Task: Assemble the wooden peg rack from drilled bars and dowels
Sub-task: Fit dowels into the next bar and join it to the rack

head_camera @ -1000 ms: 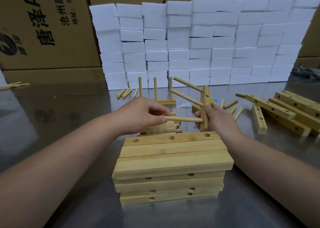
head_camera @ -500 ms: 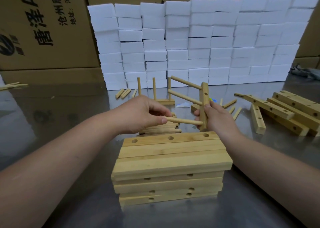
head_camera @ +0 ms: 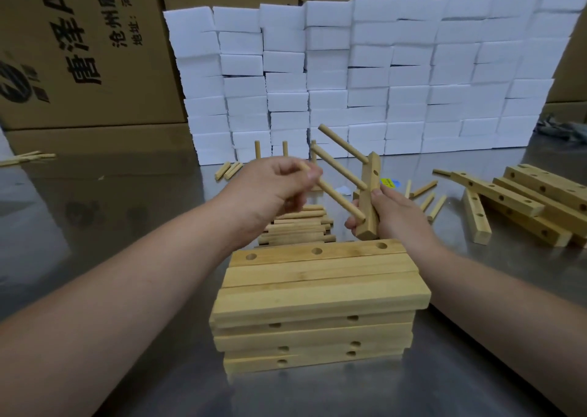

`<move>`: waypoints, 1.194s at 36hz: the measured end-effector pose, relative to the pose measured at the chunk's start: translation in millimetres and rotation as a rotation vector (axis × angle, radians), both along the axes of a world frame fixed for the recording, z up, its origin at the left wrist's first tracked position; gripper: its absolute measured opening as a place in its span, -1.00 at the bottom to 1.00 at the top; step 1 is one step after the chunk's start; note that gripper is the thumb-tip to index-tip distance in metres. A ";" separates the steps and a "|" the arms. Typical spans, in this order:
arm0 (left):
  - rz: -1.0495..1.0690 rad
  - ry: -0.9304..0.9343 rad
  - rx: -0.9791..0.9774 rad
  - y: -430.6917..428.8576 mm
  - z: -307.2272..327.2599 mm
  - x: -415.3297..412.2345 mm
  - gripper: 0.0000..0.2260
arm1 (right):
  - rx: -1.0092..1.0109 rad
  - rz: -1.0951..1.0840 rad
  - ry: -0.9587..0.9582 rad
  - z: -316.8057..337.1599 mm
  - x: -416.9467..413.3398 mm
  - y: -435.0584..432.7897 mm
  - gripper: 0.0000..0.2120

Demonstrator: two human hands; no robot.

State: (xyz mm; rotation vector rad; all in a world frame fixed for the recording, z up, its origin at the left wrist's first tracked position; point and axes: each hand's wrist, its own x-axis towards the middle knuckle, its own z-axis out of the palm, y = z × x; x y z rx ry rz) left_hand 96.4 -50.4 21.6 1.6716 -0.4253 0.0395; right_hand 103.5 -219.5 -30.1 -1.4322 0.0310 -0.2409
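My right hand [head_camera: 395,210] grips a drilled wooden bar [head_camera: 370,194], held nearly upright above the table. Two dowels [head_camera: 341,145] stick out of its upper holes toward the upper left. My left hand [head_camera: 276,185] pinches a third dowel [head_camera: 336,199], whose far end sits at the bar's lowest hole. Below my hands lies a stack of drilled bars [head_camera: 317,302], and behind that stack a pile of loose dowels [head_camera: 297,226]. A finished rack [head_camera: 284,151] with upright pegs stands behind my left hand, partly hidden.
More drilled bars [head_camera: 524,207] lie at the right on the steel table [head_camera: 111,226], with loose dowels [head_camera: 425,196] scattered beside them and others [head_camera: 227,170] at the left. A wall of white foam blocks [head_camera: 365,77] and cardboard boxes [head_camera: 79,45] closes the back.
Both hands have risen and the bar has tilted with its top to the right. The third dowel now slopes down to the right into the bottom hole instead of lying level.
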 end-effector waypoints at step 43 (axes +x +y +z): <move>0.001 -0.166 0.754 7.4 5.9 -4.7 -0.88 | -0.089 0.020 -0.069 10.1 -8.1 3.8 -0.78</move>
